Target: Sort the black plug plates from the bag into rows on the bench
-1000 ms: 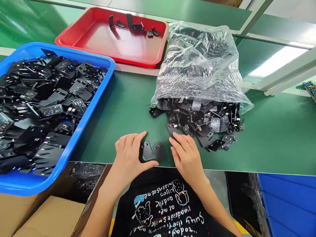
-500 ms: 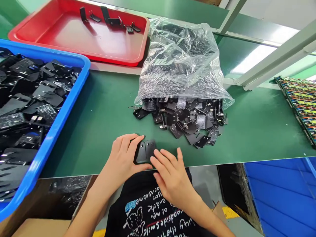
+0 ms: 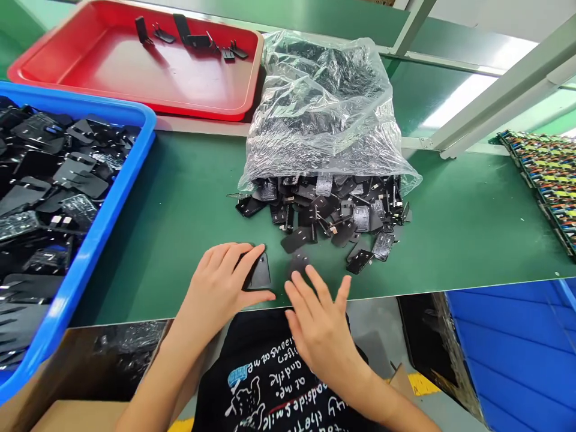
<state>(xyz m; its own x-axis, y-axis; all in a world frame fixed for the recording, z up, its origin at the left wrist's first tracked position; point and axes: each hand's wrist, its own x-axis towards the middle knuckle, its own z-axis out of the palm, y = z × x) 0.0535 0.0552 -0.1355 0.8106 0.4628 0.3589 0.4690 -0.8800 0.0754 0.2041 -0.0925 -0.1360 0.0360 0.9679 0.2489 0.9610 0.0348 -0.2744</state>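
Near the front edge of the green table, my left hand [image 3: 222, 279] is curled round a flat black plastic plate [image 3: 261, 273]. Its thumb and index finger lie at the plate's near and far ends, and the palm hides the left part. My right hand [image 3: 319, 324] has its fingers spread, and the fingertips touch a second black plate [image 3: 299, 262], which is blurred. Beyond the hands lies a heap of black plastic pieces [image 3: 315, 207], some with metal prongs, spilling from a clear plastic bag [image 3: 324, 114].
On the left a blue bin [image 3: 135, 144] holds many black pieces. Behind it, a red tray [image 3: 180, 102] has several pieces along its far side. A rack of small colourful parts [image 3: 549, 180] stands at the right, with a blue crate [image 3: 508, 342] below the table edge.
My right hand has slid a plate to the right, away from the one at my left hand. Some pieces at the front of the heap have shifted. The left hand has hardly moved.
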